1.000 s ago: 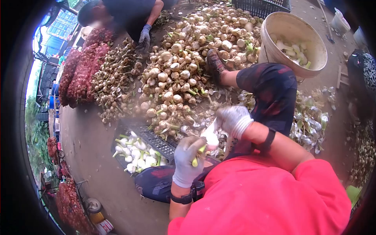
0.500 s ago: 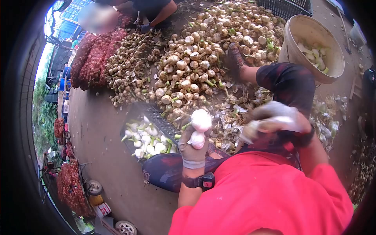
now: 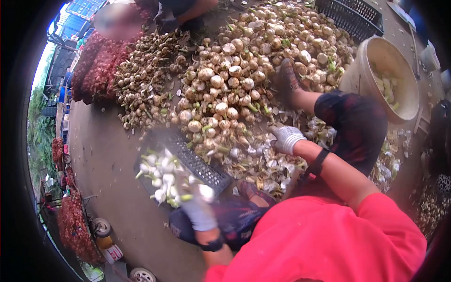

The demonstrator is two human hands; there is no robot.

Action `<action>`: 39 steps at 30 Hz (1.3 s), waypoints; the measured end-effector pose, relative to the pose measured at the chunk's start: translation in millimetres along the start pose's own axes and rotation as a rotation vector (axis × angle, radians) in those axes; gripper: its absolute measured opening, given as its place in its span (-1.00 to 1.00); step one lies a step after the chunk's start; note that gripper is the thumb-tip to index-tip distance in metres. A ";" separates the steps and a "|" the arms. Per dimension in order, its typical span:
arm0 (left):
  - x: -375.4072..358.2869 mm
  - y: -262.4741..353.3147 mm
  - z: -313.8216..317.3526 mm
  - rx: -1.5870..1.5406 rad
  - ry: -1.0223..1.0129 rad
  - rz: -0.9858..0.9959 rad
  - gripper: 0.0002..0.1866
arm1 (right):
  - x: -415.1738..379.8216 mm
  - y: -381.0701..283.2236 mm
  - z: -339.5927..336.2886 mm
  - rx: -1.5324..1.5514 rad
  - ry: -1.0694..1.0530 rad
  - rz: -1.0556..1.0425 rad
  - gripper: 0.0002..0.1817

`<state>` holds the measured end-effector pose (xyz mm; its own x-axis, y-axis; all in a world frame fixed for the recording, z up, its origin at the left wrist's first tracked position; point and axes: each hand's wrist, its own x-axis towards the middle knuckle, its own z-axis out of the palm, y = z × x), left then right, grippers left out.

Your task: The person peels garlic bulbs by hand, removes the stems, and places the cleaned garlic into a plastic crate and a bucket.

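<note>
My left hand (image 3: 198, 214), in a pale glove and smeared by motion, is over the near side of a black crate. A white garlic bulb (image 3: 206, 193) shows at its fingers, blurred like the hand. Inside the crate lie several clean white garlic bulbs (image 3: 162, 175) with short green stems. My right hand (image 3: 285, 138), gloved too, hangs over the peel scraps near the garlic heap, back of the hand up. Its fingers point left and look apart, with nothing visible in them. The fingertips are partly hidden. Before it spreads the heap of unpeeled garlic (image 3: 244, 84).
The crate's perforated wall (image 3: 199, 162) stands beside my left leg. A white bucket (image 3: 361, 70) with peeled garlic stands beyond my right knee, before another black crate (image 3: 350, 19). Red net sacks (image 3: 98, 70) stand far left, near another person's gloved hand (image 3: 169, 24). Garlic skins (image 3: 268, 171) litter the ground.
My left hand has gone down and left from before my chest to the crate, with a bulb at its fingers. My right hand has moved forward and left towards the heap.
</note>
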<state>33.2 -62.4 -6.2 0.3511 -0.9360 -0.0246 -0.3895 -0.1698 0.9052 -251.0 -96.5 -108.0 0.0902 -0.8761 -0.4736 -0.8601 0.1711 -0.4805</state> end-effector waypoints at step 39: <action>-75.7 28.3 76.5 -0.487 -0.789 -0.156 -0.23 | -113.6 -34.8 -32.8 1.688 0.050 -0.186 -0.58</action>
<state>-69.5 -19.9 -11.2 -0.3789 -0.8820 -0.2801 0.0746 -0.3308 0.9408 -247.7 -17.7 -13.3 0.0781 -0.9447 -0.3185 0.6147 0.2972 -0.7306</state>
